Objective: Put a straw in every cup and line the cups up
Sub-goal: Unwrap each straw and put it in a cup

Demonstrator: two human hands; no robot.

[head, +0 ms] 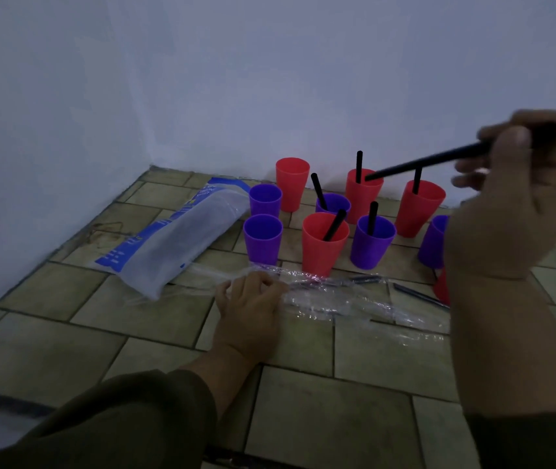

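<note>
Our right hand [520,204], at the right of the frame, pinches a smooth black straw [425,162] in its fingers, the tip pointing toward the tapered plastic cups [320,255] on the tiled floor [354,401]. Five red and purple cups hold straws, and three at centre left hold none. Our left hand [249,306] lies with bent fingers on a crinkled clear wrapper [354,302] beside a white-and-blue bag [175,245]; we cannot tell whether it grips.
</note>
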